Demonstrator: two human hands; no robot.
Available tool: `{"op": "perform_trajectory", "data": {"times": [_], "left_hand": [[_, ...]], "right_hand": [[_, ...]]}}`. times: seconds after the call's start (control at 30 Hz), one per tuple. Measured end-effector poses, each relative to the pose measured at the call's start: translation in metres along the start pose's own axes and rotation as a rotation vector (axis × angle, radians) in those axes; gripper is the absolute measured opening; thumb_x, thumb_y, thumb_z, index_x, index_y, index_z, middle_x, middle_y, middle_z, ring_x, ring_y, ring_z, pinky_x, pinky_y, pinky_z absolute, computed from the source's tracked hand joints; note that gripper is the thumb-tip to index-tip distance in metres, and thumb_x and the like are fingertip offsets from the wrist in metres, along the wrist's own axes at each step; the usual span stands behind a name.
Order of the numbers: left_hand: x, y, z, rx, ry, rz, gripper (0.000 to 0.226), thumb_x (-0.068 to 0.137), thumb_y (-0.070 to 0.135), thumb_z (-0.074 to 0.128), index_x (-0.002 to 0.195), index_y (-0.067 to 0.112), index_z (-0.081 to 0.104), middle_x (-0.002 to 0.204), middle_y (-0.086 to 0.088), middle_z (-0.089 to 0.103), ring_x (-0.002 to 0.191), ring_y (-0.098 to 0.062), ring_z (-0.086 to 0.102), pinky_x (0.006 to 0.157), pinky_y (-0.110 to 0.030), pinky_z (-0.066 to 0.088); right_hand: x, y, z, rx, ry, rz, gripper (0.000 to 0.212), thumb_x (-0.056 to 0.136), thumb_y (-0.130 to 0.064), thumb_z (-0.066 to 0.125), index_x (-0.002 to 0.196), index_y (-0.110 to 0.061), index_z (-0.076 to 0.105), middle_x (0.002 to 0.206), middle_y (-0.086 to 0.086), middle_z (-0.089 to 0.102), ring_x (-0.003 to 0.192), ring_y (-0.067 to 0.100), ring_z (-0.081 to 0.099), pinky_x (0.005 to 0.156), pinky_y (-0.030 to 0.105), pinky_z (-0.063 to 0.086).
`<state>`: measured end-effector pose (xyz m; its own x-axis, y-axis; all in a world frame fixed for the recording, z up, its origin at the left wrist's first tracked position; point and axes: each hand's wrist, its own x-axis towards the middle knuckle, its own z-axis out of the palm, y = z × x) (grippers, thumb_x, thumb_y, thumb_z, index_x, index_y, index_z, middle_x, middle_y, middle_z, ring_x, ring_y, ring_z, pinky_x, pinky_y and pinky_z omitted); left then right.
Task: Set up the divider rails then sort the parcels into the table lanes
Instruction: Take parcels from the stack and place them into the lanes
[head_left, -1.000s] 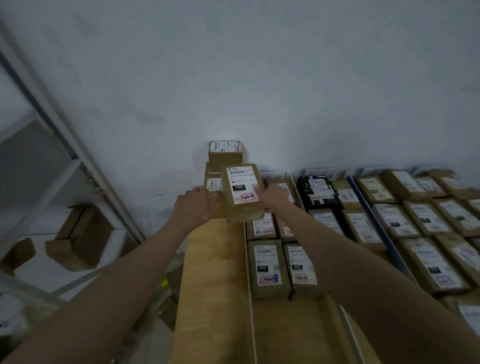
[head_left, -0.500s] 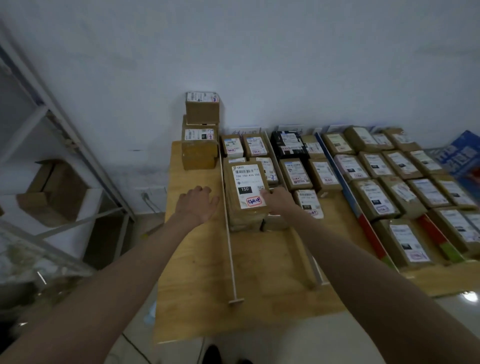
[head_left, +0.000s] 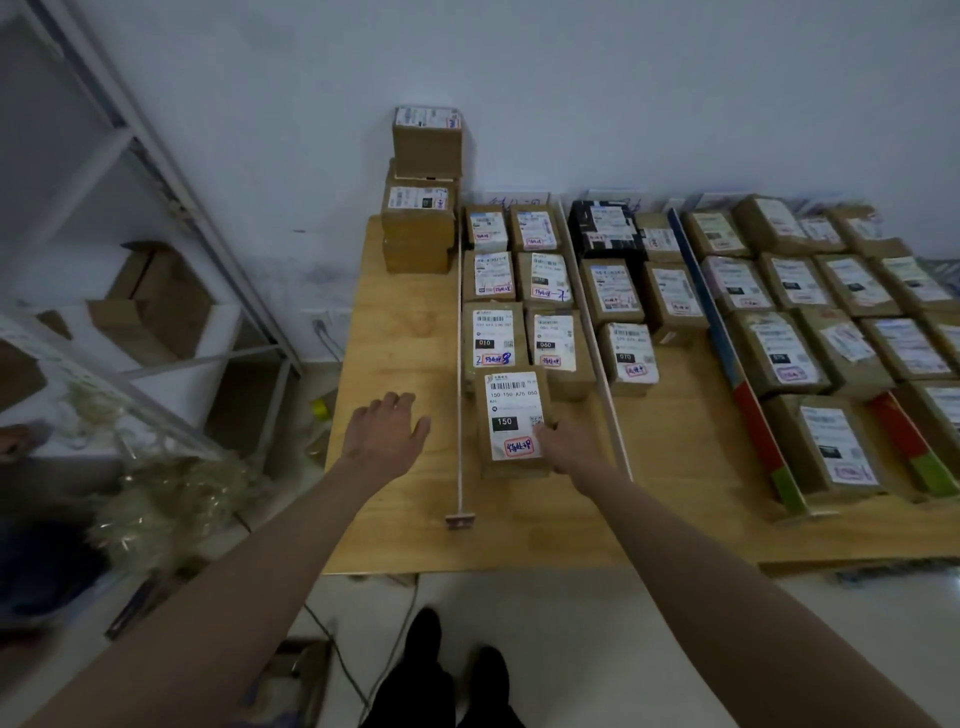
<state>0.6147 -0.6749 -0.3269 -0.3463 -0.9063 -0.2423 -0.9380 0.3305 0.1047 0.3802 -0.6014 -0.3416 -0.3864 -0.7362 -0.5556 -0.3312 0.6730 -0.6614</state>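
The wooden table stands against the wall, split lengthwise into lanes by divider rails. The white rail bounds the left side of a lane filled with labelled parcels in two columns; a second white rail bounds its right side. A stack of boxes stands at the table's far left corner. The parcel marked 150 lies nearest in that lane, overlapping the box behind it. The right hand grips its right edge, fingers curled against the side. The left hand hovers over bare tabletop left of the rail, fingers spread, holding nothing.
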Motion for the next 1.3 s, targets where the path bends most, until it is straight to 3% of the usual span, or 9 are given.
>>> {"op": "perform_trajectory", "data": {"times": [0.1, 0.27, 0.57, 0.9, 1.03, 1.2, 1.3], "left_hand": [[-0.007, -0.003, 0.012, 0.016, -0.001, -0.009, 0.052, 0.102, 0.046, 0.034, 0.144, 0.016, 0.042, 0.137, -0.007, 0.053, 0.119, -0.027, 0.055, 0.098, -0.04, 0.043], [-0.015, -0.01, 0.027, -0.001, 0.011, -0.037, 0.051, 0.102, 0.046, 0.035, 0.144, 0.018, 0.043, 0.138, -0.006, 0.053, 0.122, -0.026, 0.054, 0.102, -0.04, 0.042], [-0.024, -0.031, 0.051, 0.039, -0.03, -0.036, 0.05, 0.101, 0.046, 0.037, 0.145, 0.022, 0.042, 0.142, -0.002, 0.051, 0.126, -0.023, 0.051, 0.106, -0.04, 0.039], [-0.017, -0.025, 0.038, 0.082, -0.046, -0.015, 0.049, 0.102, 0.046, 0.038, 0.144, 0.022, 0.043, 0.143, -0.001, 0.049, 0.127, -0.023, 0.05, 0.106, -0.04, 0.038], [-0.009, -0.012, 0.015, 0.101, -0.039, -0.009, 0.05, 0.102, 0.045, 0.037, 0.145, 0.02, 0.042, 0.144, -0.004, 0.049, 0.127, -0.025, 0.05, 0.106, -0.041, 0.039], [0.01, 0.005, -0.022, 0.105, -0.001, 0.0, 0.051, 0.102, 0.046, 0.035, 0.144, 0.018, 0.043, 0.143, -0.006, 0.048, 0.127, -0.027, 0.05, 0.106, -0.042, 0.039], [0.024, 0.01, -0.048, 0.114, 0.059, 0.008, 0.052, 0.102, 0.047, 0.035, 0.143, 0.018, 0.045, 0.142, -0.006, 0.05, 0.126, -0.028, 0.051, 0.105, -0.043, 0.039]], "right_hand": [[0.007, 0.013, 0.014, -0.033, -0.022, 0.04, 0.035, 0.102, -0.023, 0.043, 0.123, 0.003, 0.056, 0.12, 0.016, 0.065, 0.099, 0.026, 0.062, 0.073, 0.035, 0.051], [0.024, 0.023, 0.033, -0.056, -0.043, 0.094, 0.038, 0.101, -0.021, 0.044, 0.128, 0.006, 0.047, 0.128, 0.021, 0.059, 0.114, 0.033, 0.06, 0.089, 0.041, 0.051], [0.05, 0.025, 0.057, -0.002, -0.041, 0.141, 0.038, 0.099, -0.019, 0.043, 0.13, 0.004, 0.044, 0.131, 0.021, 0.054, 0.119, 0.036, 0.056, 0.1, 0.048, 0.049], [0.059, 0.021, 0.051, 0.04, -0.015, 0.139, 0.045, 0.102, -0.029, 0.042, 0.133, 0.004, 0.044, 0.134, 0.02, 0.053, 0.119, 0.034, 0.057, 0.097, 0.043, 0.051], [0.044, 0.01, 0.027, -0.092, 0.081, -0.008, 0.05, 0.102, -0.029, 0.043, 0.139, 0.004, 0.038, 0.138, 0.021, 0.046, 0.125, 0.035, 0.05, 0.101, 0.045, 0.047], [0.023, -0.026, -0.02, -0.316, 0.268, -0.318, 0.041, 0.101, -0.026, 0.045, 0.136, -0.005, 0.042, 0.136, 0.017, 0.046, 0.121, 0.033, 0.049, 0.094, 0.044, 0.047], [0.015, -0.055, -0.042, -0.407, 0.329, -0.442, 0.043, 0.101, -0.028, 0.045, 0.14, -0.01, 0.042, 0.14, 0.011, 0.045, 0.128, 0.029, 0.044, 0.1, 0.042, 0.044]]}}
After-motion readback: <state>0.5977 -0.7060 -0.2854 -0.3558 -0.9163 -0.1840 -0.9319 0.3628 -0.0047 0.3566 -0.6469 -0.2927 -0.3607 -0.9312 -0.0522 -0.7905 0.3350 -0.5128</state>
